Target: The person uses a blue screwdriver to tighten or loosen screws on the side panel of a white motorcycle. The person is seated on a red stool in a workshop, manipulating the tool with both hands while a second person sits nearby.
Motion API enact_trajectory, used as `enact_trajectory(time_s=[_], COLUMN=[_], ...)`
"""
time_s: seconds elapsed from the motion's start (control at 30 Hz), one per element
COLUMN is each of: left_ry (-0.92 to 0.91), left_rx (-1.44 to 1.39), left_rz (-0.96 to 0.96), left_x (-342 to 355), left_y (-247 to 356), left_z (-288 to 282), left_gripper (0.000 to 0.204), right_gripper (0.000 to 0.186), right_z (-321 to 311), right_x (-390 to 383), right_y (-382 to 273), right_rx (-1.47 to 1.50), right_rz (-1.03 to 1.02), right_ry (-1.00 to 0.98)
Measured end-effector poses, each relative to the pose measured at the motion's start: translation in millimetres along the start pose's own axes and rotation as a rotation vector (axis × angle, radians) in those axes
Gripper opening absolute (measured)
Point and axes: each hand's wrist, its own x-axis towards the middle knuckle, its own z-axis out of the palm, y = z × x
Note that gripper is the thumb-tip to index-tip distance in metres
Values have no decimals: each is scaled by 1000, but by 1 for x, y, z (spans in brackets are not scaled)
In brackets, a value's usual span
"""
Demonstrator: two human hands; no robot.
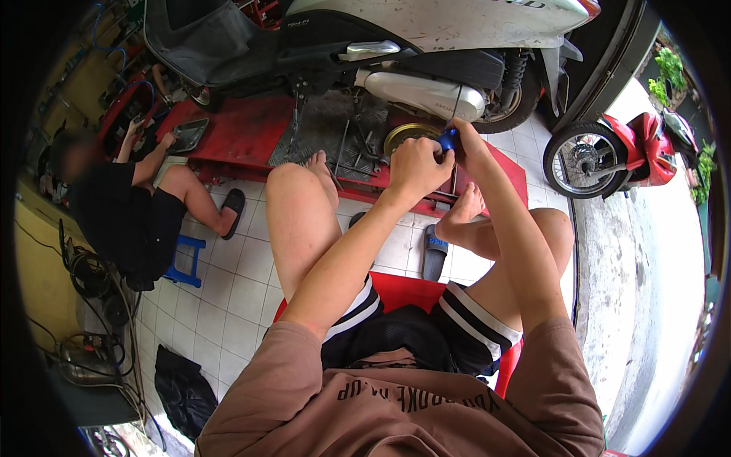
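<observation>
My left hand (416, 169) and my right hand (470, 145) meet in front of me, above the red lift platform (509, 180). Between them is a small glossy blue object (449, 139), its kind hidden by my fingers. Both hands are closed on it, the left from its left side, the right from its right. A thin dark rod (459, 99) shows above my right hand; whether it joins the blue object I cannot tell. Behind my left hand lies a round gold-coloured rim (403, 132). A scooter (381, 53) with a silver side cover (426, 93) stands just beyond.
Several metal tools (358, 145) lie on the platform's dark plate. At left, a person (114, 202) in black sits on a blue stool (185, 263), holding a flat dark part (190, 135). A red motorcycle (640, 152) stands at right. A slipper (435, 251) lies below my foot.
</observation>
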Motion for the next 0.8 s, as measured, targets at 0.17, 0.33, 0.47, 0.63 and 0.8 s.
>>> enact_trajectory(time_s=[0.17,0.33,0.47,0.63,0.8], left_ry=[12,4,-1,-1,-7], left_rx=[5,13,19,10,8], left_rz=[39,38,38,44,49], left_x=[0,0,0,0,0], left_y=[-2,-1,0,0,1], left_z=[3,1,2,0,0], left_gripper=[30,30,30,31,31], right_gripper=[20,17,17,17,17], right_z=[0,4,3,6,4], right_x=[2,-6,-4,-8,-5], right_y=[2,-2,0,-1,-1], right_rx=[-6,20,24,-2,-2], right_rz=[18,11,-6,-2,16], right_ry=[-4,-3,-25,-5,-2])
